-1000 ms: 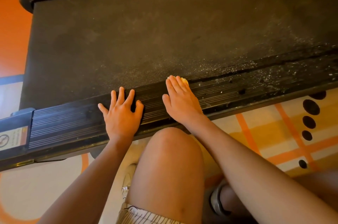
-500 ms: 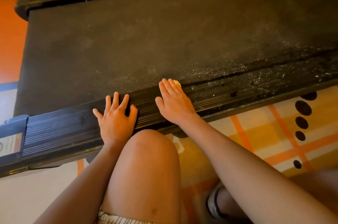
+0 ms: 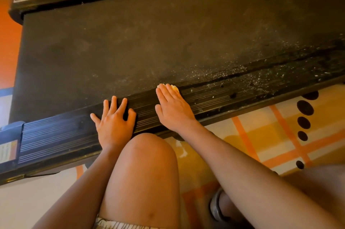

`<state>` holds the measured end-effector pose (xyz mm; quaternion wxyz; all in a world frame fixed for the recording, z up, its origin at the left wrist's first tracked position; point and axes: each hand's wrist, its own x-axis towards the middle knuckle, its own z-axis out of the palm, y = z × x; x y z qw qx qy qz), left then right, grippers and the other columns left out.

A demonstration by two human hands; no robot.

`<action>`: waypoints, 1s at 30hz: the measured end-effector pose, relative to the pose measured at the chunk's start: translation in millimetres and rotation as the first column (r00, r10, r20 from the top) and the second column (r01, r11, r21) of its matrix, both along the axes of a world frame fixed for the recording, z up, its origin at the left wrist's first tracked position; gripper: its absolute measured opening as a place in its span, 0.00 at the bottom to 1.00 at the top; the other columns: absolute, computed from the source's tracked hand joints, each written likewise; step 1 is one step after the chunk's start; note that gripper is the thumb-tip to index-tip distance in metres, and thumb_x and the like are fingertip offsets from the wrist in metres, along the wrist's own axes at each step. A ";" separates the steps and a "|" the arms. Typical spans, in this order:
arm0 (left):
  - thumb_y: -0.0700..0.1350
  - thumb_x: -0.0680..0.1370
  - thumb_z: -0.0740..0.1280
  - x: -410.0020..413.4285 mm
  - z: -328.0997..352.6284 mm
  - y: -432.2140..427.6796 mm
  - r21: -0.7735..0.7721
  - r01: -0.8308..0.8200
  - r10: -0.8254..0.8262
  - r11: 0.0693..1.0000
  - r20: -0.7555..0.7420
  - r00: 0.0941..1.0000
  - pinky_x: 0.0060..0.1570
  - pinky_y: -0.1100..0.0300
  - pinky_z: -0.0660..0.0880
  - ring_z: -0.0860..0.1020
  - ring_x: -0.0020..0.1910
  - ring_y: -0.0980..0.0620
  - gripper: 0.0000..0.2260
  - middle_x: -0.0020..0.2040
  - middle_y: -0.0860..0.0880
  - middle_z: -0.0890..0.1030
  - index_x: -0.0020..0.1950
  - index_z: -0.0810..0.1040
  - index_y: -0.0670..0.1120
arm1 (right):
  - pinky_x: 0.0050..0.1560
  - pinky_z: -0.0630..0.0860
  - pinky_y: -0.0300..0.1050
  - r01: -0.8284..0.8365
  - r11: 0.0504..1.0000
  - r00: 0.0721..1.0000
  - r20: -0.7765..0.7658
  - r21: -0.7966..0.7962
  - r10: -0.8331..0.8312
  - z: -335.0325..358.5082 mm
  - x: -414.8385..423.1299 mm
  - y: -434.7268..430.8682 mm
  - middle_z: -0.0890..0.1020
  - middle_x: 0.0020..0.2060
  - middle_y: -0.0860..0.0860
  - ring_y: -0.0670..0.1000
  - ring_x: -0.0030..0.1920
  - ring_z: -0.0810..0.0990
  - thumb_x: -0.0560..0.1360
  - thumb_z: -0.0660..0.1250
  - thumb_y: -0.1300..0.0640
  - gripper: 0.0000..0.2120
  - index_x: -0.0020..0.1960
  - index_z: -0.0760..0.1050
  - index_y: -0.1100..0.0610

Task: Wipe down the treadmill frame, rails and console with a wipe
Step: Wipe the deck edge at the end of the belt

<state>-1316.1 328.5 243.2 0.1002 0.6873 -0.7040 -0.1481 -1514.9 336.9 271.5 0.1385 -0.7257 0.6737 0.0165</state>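
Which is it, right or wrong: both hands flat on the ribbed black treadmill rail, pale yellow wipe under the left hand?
Wrong: the head view shows the pale yellow wipe under the right hand; the left hand lies bare on the ribbed black treadmill rail.

Bare arms (image 3: pixel 242 165); pale striped shorts (image 3: pixel 115 226)
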 end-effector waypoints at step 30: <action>0.58 0.85 0.54 -3.7 2.7 1.6 -0.005 -0.008 0.008 1.000 -0.014 1.000 0.76 0.32 0.43 0.52 0.82 0.45 0.23 0.82 0.48 0.60 0.80 0.65 0.55 | 0.82 0.43 0.52 0.062 0.998 0.996 0.056 0.019 -0.063 -4.3 -4.4 -5.8 0.46 0.84 0.53 0.53 0.83 0.42 0.87 0.48 0.48 0.29 0.84 0.45 0.56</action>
